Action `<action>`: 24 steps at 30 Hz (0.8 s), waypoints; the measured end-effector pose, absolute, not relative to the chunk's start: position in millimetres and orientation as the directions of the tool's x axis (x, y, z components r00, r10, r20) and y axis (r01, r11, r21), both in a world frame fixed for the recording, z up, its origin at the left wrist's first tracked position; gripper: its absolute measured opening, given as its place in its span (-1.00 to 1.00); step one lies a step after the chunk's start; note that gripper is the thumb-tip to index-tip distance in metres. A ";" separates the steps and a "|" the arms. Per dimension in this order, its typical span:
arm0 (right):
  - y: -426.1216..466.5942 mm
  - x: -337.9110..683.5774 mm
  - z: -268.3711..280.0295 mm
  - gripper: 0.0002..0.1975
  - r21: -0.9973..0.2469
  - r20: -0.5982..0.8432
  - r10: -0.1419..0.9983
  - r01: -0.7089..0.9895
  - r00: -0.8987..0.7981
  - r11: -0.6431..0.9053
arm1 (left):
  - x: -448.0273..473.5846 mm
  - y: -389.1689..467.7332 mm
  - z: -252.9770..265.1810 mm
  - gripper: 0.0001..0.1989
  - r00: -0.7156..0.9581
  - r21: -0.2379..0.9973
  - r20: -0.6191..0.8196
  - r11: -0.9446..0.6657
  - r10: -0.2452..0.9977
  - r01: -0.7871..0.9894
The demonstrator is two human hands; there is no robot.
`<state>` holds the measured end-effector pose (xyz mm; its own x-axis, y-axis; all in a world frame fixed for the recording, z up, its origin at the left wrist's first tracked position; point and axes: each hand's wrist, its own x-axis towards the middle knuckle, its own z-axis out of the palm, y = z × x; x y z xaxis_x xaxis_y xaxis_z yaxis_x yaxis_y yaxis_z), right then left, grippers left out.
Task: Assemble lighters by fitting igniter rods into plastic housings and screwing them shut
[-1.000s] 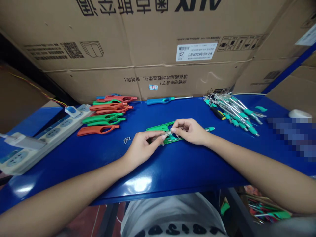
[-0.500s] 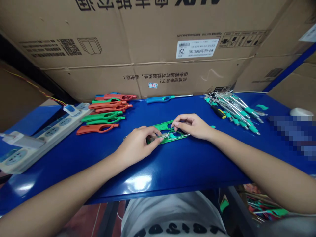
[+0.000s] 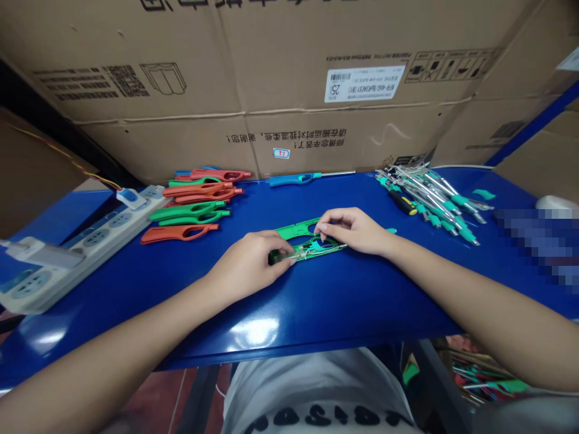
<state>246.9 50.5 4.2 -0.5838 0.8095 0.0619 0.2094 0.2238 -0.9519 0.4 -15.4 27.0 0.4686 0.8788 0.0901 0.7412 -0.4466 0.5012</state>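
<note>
The near green shell [image 3: 310, 257] lies open side up on the bench [image 3: 344, 301], with white wires and a teal piece [image 3: 316, 246] inside it, and a clear part [image 3: 293, 256] at its left end. The left hand [image 3: 248, 259] is at that left end, thumb on the side toward the person and fingers bent over the far side, about the clear part; how firmly they press on it I cannot tell. The right hand [image 3: 355, 232] is at the shell's right end, fingers curled and thumb tip close to the forefinger; whether anything is pinched there I cannot tell. A second green shell [image 3: 292, 230] lies just beyond the near green shell. Well to the left of the near green shell is a stack of orange, green and blue handles [image 3: 176, 214], and farther left a white power strip [image 3: 97, 238] with plugs in it. Beyond the near green shell a blue lighter [image 3: 289, 180] lies in front of the printed cardboard [image 3: 289, 78]. Right of the near green shell and farther back are a heap of metal rods with teal ends [image 3: 460, 202] and a black and yellow screwdriver [image 3: 402, 203]
</note>
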 end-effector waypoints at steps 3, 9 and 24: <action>50.4 246.9 4.1 -0.67 -0.950 0.059 0.810 0.217 -0.584 0.225 | -0.1 -15.2 26.3 -0.83 0.463 0.493 0.080 -0.439 0.883 0.751; 49.8 246.6 3.6 -0.68 -0.943 0.071 0.806 0.224 -0.588 0.246 | 0.4 -17.0 29.3 -0.83 0.461 0.510 0.085 -0.436 0.884 0.742; 32.8 248.3 10.8 -0.75 -0.634 0.347 0.500 0.194 -0.794 0.749 | 2.0 -19.5 26.4 -0.80 0.524 0.377 0.092 -0.517 0.847 0.769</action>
<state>248.3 32.8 10.8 -0.7936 0.4997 0.3472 0.1940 0.7486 -0.6339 2.0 -19.5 26.4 0.5239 0.8468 0.0918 0.7688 -0.5166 0.3769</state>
